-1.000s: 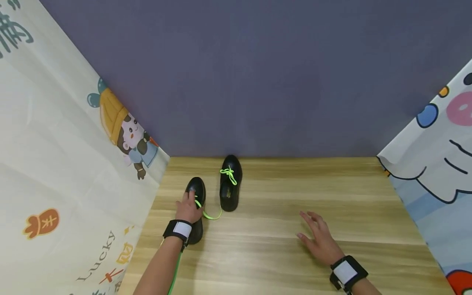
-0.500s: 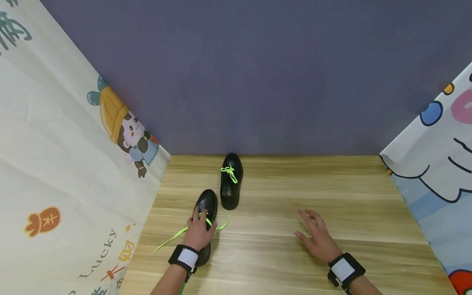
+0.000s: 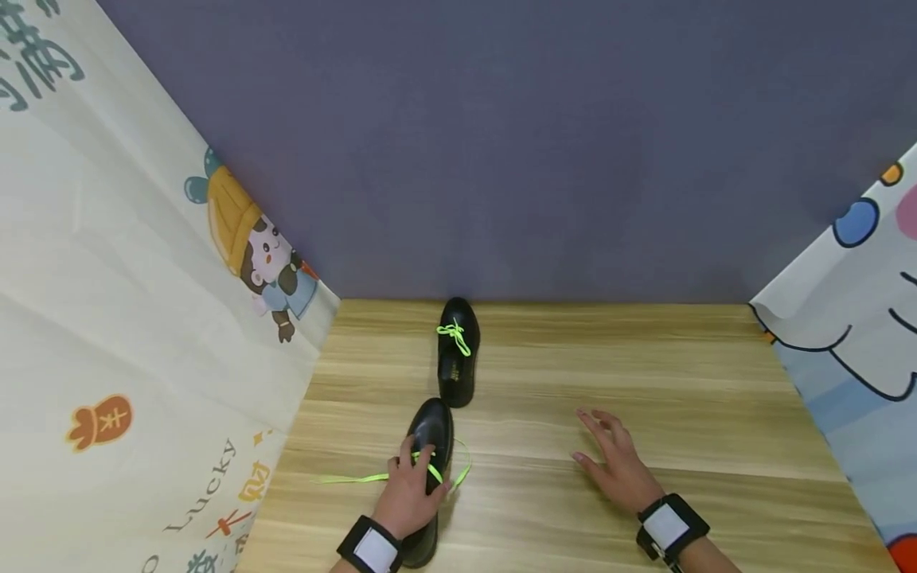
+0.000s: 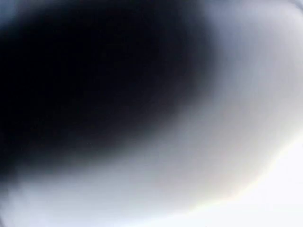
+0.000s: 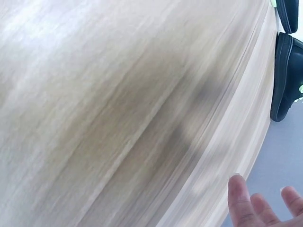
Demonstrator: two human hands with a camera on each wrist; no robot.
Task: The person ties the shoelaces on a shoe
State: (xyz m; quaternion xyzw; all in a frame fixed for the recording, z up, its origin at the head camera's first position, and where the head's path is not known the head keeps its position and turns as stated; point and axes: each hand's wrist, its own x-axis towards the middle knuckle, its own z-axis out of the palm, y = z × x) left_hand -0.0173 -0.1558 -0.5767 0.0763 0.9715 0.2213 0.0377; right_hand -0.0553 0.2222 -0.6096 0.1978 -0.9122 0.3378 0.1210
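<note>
1. The left hand point(image 3: 410, 495) grasps the near black shoe point(image 3: 434, 422) from above, fingers over the lacing and thumb along its right side; the left wrist view is too blurred to confirm how firm the hold is.
2. That shoe sits at the bottom of the head view, a little left of centre, toe pointing up the frame. Whether its sole is flat on the desk point(image 3: 559, 382) I cannot tell.
3. Its green lace point(image 3: 368, 478) is undone, one end trailing left and the other curling out on the right (easy to pin under a finger or the sole).
4. The far black shoe point(image 3: 458, 366) stands just above, toe at the desk's upper edge, its green bow point(image 3: 454, 329) tied. The near shoe's toe comes very close to its heel; contact is unclear.
5. The right hand point(image 3: 618, 469) is released, fingers loosely spread, holding nothing at lower right.
6. Handling, as I judge it: light, fairly stiff at sole and toe, softer round the opening, not fragile. The glossy toe may be slippery, so the sides below the lacing or the heel rim should give better purchase.
</note>
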